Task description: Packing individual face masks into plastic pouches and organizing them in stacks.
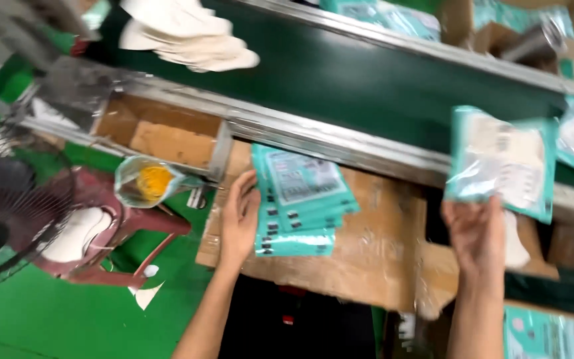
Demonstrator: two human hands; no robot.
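My left hand (239, 219) rests against the left edge of a small stack of teal flat packets (300, 199) lying on a cardboard board (373, 246). The fingers press the side of the stack. My right hand (478, 233) is raised at the right and holds one teal packet (499, 159) with a clear window up by its lower edge, above the board's right end. The picture is blurred by motion.
A dark green conveyor belt (367, 80) with metal rails runs across the top, with white pieces (187, 33) on it. An open cardboard box (161, 133), a clear bag with something yellow (144, 181), a fan (1, 206) and a red stool (101, 233) stand left. More teal packets (546, 332) lie lower right.
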